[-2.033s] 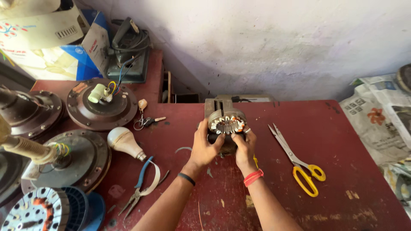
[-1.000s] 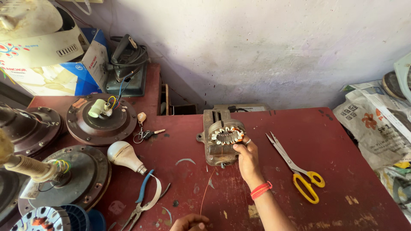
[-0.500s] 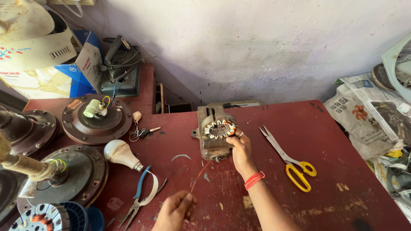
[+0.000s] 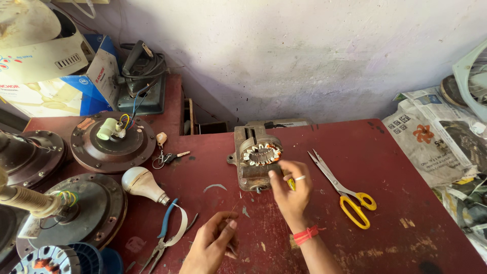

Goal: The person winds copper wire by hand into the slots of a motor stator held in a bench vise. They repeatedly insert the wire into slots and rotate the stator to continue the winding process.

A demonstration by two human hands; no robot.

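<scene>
A: Right hand [image 4: 290, 192] at the stator [image 4: 261, 153] in the vise [image 4: 252, 162] mid-table, fingers curled by its rim; pinch hidden, cannot tell.

B: Left hand [image 4: 213, 242] low, thumb and fingertips pinching thin wire [image 4: 236, 203].

A: Could snap or kink if tugged hard. Scissors [image 4: 345, 193] near, apart.
</scene>
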